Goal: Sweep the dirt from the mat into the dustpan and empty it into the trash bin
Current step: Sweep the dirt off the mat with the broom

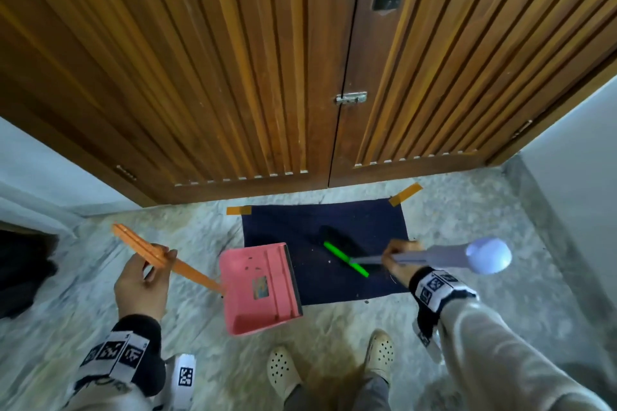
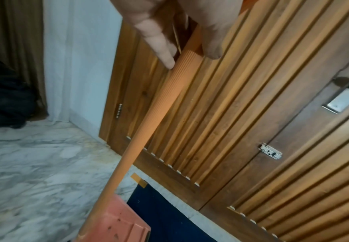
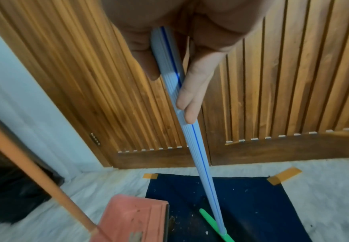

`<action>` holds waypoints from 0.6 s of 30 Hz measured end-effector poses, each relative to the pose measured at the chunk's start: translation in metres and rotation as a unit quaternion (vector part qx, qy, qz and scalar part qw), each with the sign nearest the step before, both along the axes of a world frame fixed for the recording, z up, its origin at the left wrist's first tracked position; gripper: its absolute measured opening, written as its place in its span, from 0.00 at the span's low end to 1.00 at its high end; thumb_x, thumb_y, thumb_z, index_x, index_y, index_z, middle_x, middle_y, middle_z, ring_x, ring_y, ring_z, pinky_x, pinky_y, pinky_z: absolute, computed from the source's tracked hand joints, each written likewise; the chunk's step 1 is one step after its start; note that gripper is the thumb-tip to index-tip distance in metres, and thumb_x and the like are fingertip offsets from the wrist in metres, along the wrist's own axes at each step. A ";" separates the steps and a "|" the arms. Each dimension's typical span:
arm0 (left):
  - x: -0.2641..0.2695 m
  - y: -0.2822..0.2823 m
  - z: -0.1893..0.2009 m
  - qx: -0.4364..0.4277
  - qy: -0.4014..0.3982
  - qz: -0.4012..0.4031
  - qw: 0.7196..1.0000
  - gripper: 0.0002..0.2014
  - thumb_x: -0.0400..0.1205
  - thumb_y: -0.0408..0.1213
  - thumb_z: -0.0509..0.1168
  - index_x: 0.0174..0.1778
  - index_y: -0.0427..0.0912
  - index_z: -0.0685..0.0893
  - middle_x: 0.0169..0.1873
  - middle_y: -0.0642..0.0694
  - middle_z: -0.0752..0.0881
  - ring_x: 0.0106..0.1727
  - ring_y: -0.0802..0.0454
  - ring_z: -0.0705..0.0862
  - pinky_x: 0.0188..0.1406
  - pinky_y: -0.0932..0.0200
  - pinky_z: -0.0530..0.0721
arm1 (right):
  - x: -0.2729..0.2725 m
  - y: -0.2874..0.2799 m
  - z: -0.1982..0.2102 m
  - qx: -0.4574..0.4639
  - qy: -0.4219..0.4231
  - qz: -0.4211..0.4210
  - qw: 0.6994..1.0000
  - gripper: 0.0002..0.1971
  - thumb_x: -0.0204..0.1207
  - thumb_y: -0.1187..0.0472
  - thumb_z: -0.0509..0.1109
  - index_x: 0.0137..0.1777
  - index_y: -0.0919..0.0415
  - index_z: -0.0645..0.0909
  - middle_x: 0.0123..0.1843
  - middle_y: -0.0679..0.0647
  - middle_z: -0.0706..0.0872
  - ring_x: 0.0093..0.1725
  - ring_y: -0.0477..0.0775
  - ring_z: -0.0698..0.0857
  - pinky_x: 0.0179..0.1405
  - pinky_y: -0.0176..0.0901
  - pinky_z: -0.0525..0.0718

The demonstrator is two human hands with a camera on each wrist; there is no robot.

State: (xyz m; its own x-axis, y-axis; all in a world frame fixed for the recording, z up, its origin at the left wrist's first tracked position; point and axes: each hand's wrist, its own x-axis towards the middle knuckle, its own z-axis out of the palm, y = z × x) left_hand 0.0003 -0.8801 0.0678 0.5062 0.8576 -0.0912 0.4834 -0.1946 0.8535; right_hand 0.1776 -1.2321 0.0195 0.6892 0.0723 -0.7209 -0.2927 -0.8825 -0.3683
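Two hands are busy: my left hand (image 1: 142, 280) grips the dustpan (image 1: 258, 287) at the mat (image 1: 367, 220) edge, my right hand (image 1: 399, 259) grips the broom (image 1: 347, 259) just right of it.

**Surroundings at the doorway**

A slatted wooden double door (image 1: 233, 77) is closed at the far side, fastened by a metal latch (image 1: 351, 98). A marbled floor (image 1: 467, 227) is spread below. Pale clogs (image 1: 379, 352) are seen nearest.
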 end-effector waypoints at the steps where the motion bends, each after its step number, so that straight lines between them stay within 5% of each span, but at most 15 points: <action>1: -0.004 0.003 0.002 -0.003 -0.014 0.010 1.000 0.12 0.79 0.35 0.67 0.53 0.32 0.83 0.50 0.41 0.82 0.51 0.46 0.78 0.38 0.71 0.75 | -0.002 0.004 0.001 -0.021 -0.001 0.036 0.999 0.18 0.82 0.56 0.61 0.65 0.69 0.77 0.67 0.69 0.80 0.67 0.66 0.77 0.68 0.53 0.72; 3: -0.009 0.012 -0.002 -0.002 -0.011 0.013 1.000 0.11 0.79 0.36 0.67 0.53 0.33 0.83 0.48 0.42 0.81 0.49 0.48 0.76 0.25 0.79 0.73 | 0.009 0.006 0.021 -0.032 -0.032 0.062 0.997 0.24 0.80 0.45 0.60 0.63 0.65 0.79 0.64 0.66 0.82 0.64 0.65 0.79 0.65 0.52 0.75; 5: -0.017 0.027 -0.009 0.025 -0.009 0.019 0.999 0.10 0.79 0.38 0.67 0.51 0.35 0.83 0.43 0.42 0.80 0.46 0.47 0.76 0.32 0.77 0.75 | 0.035 0.010 0.047 -0.039 -0.050 0.081 0.995 0.42 0.66 0.27 0.53 0.62 0.62 0.81 0.59 0.60 0.85 0.60 0.59 0.82 0.60 0.46 0.78; 6: -0.020 0.034 -0.013 0.030 -0.005 0.023 0.999 0.09 0.79 0.38 0.67 0.49 0.36 0.83 0.41 0.42 0.79 0.45 0.47 0.76 0.41 0.67 0.77 | 0.044 0.014 0.063 -0.020 -0.034 0.107 0.994 0.41 0.68 0.28 0.52 0.62 0.63 0.80 0.55 0.58 0.85 0.56 0.56 0.82 0.54 0.41 0.80; 8: -0.029 0.044 -0.020 0.051 0.010 0.019 0.998 0.06 0.79 0.35 0.66 0.45 0.35 0.82 0.39 0.42 0.78 0.43 0.47 0.75 0.47 0.55 0.73 | 0.064 0.018 0.070 0.065 -0.074 0.017 0.995 0.17 0.80 0.51 0.61 0.48 0.66 0.81 0.44 0.61 0.84 0.47 0.57 0.83 0.44 0.44 0.84; 10: -0.038 0.053 -0.034 0.065 0.033 0.000 0.997 0.05 0.79 0.32 0.66 0.44 0.32 0.81 0.37 0.41 0.77 0.40 0.51 0.76 0.45 0.62 0.72 | 0.071 0.023 0.065 0.078 -0.195 -0.040 0.977 0.11 0.75 0.60 0.67 0.37 0.69 0.77 0.36 0.69 0.83 0.40 0.61 0.86 0.42 0.57 0.87; 12: -0.048 0.059 -0.048 0.067 0.055 -0.013 0.996 0.05 0.78 0.30 0.67 0.44 0.30 0.82 0.33 0.44 0.77 0.35 0.62 0.74 0.38 0.73 0.70 | 0.057 0.036 0.054 0.059 -0.196 -0.043 0.978 0.14 0.79 0.61 0.65 0.31 0.59 0.72 0.31 0.59 0.75 0.31 0.44 0.80 0.38 0.44 0.82; 13: -0.051 0.058 -0.052 0.064 0.060 -0.012 0.996 0.05 0.78 0.30 0.67 0.43 0.30 0.82 0.34 0.44 0.76 0.35 0.61 0.73 0.36 0.75 0.68 | 0.051 0.045 0.049 0.031 -0.150 -0.033 0.988 0.16 0.81 0.58 0.62 0.30 0.54 0.68 0.30 0.52 0.71 0.29 0.44 0.74 0.32 0.31 0.75; 16: -0.059 0.065 -0.060 0.041 0.052 -0.006 0.998 0.06 0.78 0.31 0.67 0.43 0.29 0.81 0.37 0.42 0.76 0.41 0.51 0.73 0.46 0.64 0.70 | 0.014 0.067 0.005 -0.002 -0.046 0.041 0.998 0.10 0.82 0.60 0.58 0.38 0.58 0.71 0.30 0.49 0.67 0.25 0.44 0.71 0.28 0.34 0.72; 18: -0.059 0.068 -0.058 0.025 0.040 -0.008 0.999 0.04 0.78 0.30 0.67 0.44 0.33 0.82 0.39 0.43 0.78 0.43 0.50 0.74 0.49 0.58 0.70 | 0.000 0.074 -0.012 0.005 -0.084 0.094 0.992 0.04 0.77 0.67 0.65 0.40 0.64 0.78 0.27 0.50 0.72 0.20 0.43 0.71 0.23 0.33 0.67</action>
